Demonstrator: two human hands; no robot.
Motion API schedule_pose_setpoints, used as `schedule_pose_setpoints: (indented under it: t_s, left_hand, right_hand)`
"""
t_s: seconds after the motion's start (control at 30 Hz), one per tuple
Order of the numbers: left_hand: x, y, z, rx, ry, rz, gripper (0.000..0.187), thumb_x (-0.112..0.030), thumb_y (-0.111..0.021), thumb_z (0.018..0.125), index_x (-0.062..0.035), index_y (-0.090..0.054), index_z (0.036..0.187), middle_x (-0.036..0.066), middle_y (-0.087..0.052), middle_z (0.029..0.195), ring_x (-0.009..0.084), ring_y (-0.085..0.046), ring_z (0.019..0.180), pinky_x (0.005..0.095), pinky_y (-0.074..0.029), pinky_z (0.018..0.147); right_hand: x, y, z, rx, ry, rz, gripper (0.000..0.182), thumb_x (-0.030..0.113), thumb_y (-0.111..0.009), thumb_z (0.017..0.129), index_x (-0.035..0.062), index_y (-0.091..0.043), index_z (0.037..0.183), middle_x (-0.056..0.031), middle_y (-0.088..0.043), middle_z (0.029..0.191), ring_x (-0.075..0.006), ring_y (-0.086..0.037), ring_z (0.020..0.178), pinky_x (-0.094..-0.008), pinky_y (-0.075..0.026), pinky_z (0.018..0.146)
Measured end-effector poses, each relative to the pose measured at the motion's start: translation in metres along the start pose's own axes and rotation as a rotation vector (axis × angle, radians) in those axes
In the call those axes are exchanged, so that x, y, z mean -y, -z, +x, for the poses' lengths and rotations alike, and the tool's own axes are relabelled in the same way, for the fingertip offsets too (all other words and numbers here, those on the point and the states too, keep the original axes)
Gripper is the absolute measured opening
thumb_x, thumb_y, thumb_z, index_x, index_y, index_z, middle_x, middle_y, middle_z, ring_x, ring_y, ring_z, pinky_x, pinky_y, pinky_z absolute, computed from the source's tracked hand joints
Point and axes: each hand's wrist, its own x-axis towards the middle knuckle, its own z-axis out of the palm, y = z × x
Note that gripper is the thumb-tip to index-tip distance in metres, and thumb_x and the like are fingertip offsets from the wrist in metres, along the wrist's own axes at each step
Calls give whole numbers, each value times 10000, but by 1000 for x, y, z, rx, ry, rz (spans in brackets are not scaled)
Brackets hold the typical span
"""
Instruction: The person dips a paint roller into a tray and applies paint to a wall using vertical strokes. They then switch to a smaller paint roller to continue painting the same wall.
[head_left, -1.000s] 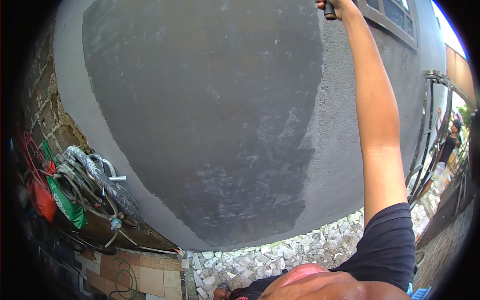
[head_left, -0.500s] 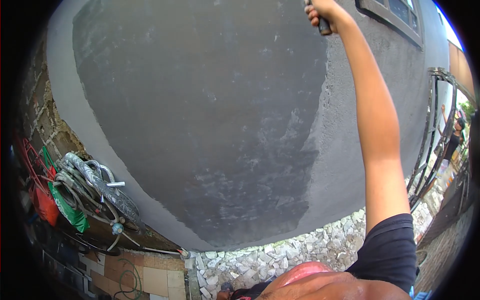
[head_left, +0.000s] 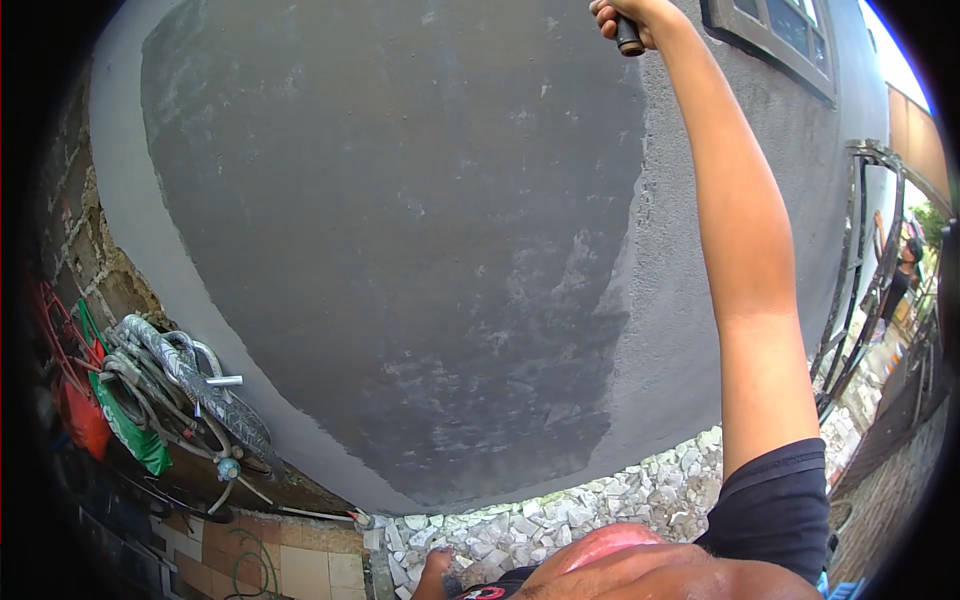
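At the top of the head view, my right hand (head_left: pixel 632 22) is raised on an outstretched arm, its fingers wrapped round a dark cylindrical handle (head_left: pixel 628 38). Whatever the handle belongs to is cut off by the upper frame edge. Behind the hand stands a grey wall (head_left: pixel 680 240) with a large, darker, smoother patch (head_left: pixel 400 250) covering its middle. The hand is near the upper right border of this patch, below and left of a window (head_left: pixel 780 35). My left hand is not in view.
Coiled hoses (head_left: pixel 150 380) hang at the left beside red (head_left: pixel 82 415) and green bags (head_left: pixel 135 430). White broken stones (head_left: pixel 650 485) line the wall's foot, with tiles (head_left: pixel 305 565) at lower left. A metal frame (head_left: pixel 855 250) leans at right; another person (head_left: pixel 900 280) stands beyond it.
My right hand has moved slightly left and up with the handle still in it. The camera view has shifted a little, and a foot shows more at the bottom.
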Motion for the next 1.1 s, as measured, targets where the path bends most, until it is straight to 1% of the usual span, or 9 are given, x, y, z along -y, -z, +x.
schedule_pose_setpoints:
  t_s: [0.2,0.43,0.6,0.7,0.73,0.77,0.87,1.03,1.1]
  left_hand:
    - [-8,-40,-17,30,-21,-151,633,-491,-554,1025,127,-638,1134,143,-744,809,231,-661,526,355,-552,579]
    - [19,-45,-18,185,70,-263,496,-447,-633,989,38,-733,1021,144,-720,776,211,-651,558,367,-522,563]
    - [8,-39,-14,166,62,-146,481,-451,-651,972,20,-749,979,143,-720,776,223,-665,593,381,-522,578]
    - [14,-34,-26,166,68,-64,473,-454,-662,962,9,-759,953,143,-720,776,231,-674,614,389,-522,587]
    - [16,-36,-30,169,66,-38,470,-454,-666,959,6,-762,944,143,-720,776,233,-677,621,392,-522,590]
    - [21,-39,-36,172,67,-13,468,-455,-670,956,2,-766,936,143,-720,776,236,-679,628,395,-522,593]
    - [24,-51,-47,107,48,63,483,-475,-687,937,1,-767,932,150,-737,812,251,-695,695,407,-531,646]
    - [-4,-32,-21,129,22,-39,545,-529,-681,929,9,-763,936,195,-758,894,290,-724,809,427,-552,757]
    - [-8,-29,-23,90,-29,-26,585,-559,-659,937,17,-759,937,212,-753,903,317,-730,837,435,-552,785]
  right_hand:
    - [-51,-14,-65,-67,49,-103,572,676,-416,1030,141,-434,830,65,-414,648,-9,-371,486,-206,-376,444]
    - [-41,-13,-53,-78,66,-118,574,669,-409,1035,135,-440,829,55,-393,630,-36,-364,482,-231,-390,452]
    - [-10,-2,33,31,-10,14,392,455,-409,1058,171,-450,792,10,-416,596,-118,-374,436,-313,-379,412]
    - [-74,4,36,90,22,179,456,520,-408,1061,156,-470,794,-4,-451,596,-136,-411,430,-329,-399,410]
    - [-46,-36,-51,-228,37,-168,524,598,-412,1048,145,-496,799,-19,-489,601,-150,-444,430,-341,-427,414]
    - [-66,-37,-73,-204,141,-224,568,660,-414,1028,147,-508,802,-21,-499,601,-152,-449,430,-342,-441,414]
    - [-97,-51,-112,-144,-39,-115,573,661,-404,1040,137,-425,812,50,-402,635,-49,-372,489,-247,-402,455]
    - [-76,-28,-41,-119,106,-145,563,561,-397,1076,40,-595,992,-14,-491,643,-107,-453,465,-301,-457,445]
    - [-59,-19,-9,-70,64,-16,562,655,-421,1027,151,-496,791,-11,-481,588,-145,-446,432,-332,-438,410]
